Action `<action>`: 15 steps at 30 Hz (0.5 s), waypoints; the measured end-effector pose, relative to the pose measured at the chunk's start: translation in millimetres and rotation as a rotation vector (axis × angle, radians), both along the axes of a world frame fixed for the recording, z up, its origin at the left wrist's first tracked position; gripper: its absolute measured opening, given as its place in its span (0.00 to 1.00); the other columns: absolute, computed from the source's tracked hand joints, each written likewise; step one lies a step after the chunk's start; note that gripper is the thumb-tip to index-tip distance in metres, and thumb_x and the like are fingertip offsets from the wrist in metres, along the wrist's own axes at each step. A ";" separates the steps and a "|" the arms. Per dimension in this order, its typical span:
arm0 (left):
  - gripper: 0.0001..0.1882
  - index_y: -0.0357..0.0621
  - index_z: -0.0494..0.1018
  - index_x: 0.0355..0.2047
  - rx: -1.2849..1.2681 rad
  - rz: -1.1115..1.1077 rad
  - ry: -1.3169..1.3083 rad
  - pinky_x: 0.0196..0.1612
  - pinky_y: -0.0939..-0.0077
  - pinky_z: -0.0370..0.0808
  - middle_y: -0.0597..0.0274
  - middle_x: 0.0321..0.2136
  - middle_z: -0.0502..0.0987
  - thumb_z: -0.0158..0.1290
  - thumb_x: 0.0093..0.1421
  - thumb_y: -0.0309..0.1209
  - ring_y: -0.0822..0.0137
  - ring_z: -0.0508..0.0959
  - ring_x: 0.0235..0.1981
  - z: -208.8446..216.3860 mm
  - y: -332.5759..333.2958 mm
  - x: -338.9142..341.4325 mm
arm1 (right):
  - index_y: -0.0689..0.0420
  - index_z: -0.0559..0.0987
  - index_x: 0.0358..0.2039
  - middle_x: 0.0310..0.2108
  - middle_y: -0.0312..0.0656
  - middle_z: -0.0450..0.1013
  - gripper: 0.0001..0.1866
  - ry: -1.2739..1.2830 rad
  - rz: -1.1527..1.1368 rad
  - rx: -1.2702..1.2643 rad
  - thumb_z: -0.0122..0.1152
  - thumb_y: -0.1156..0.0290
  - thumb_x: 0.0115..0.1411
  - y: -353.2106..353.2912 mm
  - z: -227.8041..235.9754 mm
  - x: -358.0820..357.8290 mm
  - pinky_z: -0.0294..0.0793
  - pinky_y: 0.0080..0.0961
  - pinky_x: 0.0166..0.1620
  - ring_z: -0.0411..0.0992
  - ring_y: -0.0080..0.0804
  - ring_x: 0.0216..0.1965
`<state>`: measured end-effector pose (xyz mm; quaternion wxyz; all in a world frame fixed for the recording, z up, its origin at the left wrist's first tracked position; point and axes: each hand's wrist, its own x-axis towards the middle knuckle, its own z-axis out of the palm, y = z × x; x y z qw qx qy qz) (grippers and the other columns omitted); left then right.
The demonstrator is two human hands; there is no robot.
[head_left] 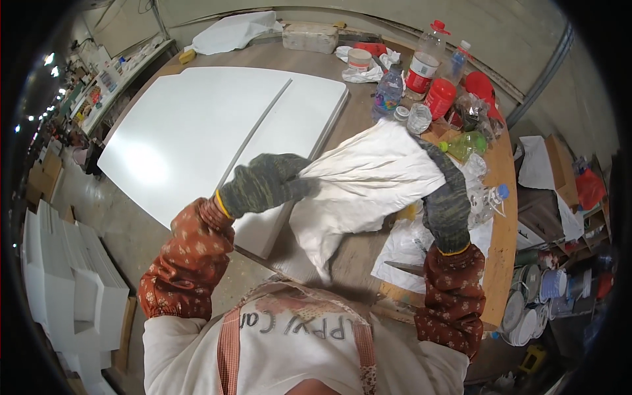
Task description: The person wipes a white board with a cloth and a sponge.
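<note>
A white cloth (pixel 368 174) is stretched between my two gloved hands above the workbench. My left hand (pixel 266 184), in a dark green-grey knit glove, is closed on the cloth's left side, with its folds gathered at the fingers. On the right, my right hand (pixel 447 197) grips the opposite edge; its fingertips are partly hidden behind the fabric. A loose corner hangs down toward the bench's near edge. Just left of the cloth lie glossy white panels (pixel 197 125), with a grey strip (pixel 260 125) running lengthwise across them.
Plastic bottles, among them a red-capped bottle (pixel 424 66) and a green bottle (pixel 464 145), crowd the bench's right side. A clear box (pixel 309 38) and another white cloth (pixel 234 31) lie at the back. White panels (pixel 69 283) stand on the floor at left; buckets (pixel 526 309) are at right.
</note>
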<state>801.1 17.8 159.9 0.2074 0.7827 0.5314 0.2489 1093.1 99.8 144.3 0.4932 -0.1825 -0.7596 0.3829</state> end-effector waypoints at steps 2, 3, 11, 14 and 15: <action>0.29 0.40 0.65 0.56 -0.101 0.046 -0.135 0.39 0.72 0.77 0.46 0.39 0.78 0.58 0.57 0.38 0.65 0.80 0.36 -16.0 -10.5 -12.4 | 0.68 0.67 0.54 0.52 0.50 0.68 0.21 -0.108 -0.147 0.224 0.50 0.71 0.62 -6.7 19.3 -5.3 0.66 0.30 0.57 0.68 0.37 0.53; 0.33 0.43 0.58 0.61 -0.311 0.045 -0.257 0.45 0.67 0.77 0.43 0.47 0.73 0.56 0.58 0.39 0.58 0.78 0.42 -15.0 -15.5 -11.1 | 0.68 0.67 0.54 0.53 0.50 0.68 0.22 -0.044 -0.096 0.124 0.50 0.71 0.62 -15.0 14.7 -13.1 0.66 0.30 0.57 0.68 0.36 0.53; 0.20 0.40 0.68 0.52 0.381 -0.080 -0.278 0.51 0.70 0.73 0.50 0.50 0.72 0.53 0.59 0.28 0.62 0.75 0.47 -64.7 -33.0 11.7 | 0.64 0.66 0.55 0.52 0.54 0.68 0.24 -0.485 0.068 0.431 0.54 0.73 0.58 -77.3 -19.3 -53.7 0.71 0.34 0.54 0.70 0.41 0.52; 0.22 0.36 0.67 0.53 -0.546 0.208 -1.684 0.54 0.72 0.71 0.52 0.46 0.74 0.53 0.58 0.26 0.65 0.74 0.48 -47.5 -37.5 13.0 | 0.61 0.65 0.58 0.56 0.49 0.64 0.33 -0.357 0.375 -0.135 0.65 0.69 0.52 -54.0 -8.6 -25.3 0.58 0.36 0.62 0.62 0.40 0.59; 0.22 0.36 0.67 0.53 -0.539 0.215 -1.690 0.54 0.72 0.71 0.52 0.46 0.74 0.53 0.58 0.26 0.65 0.74 0.48 -40.1 -39.5 15.2 | 0.60 0.58 0.62 0.61 0.48 0.57 0.41 -0.144 0.349 -0.508 0.68 0.68 0.50 -57.9 -10.3 -22.1 0.54 0.35 0.64 0.56 0.38 0.62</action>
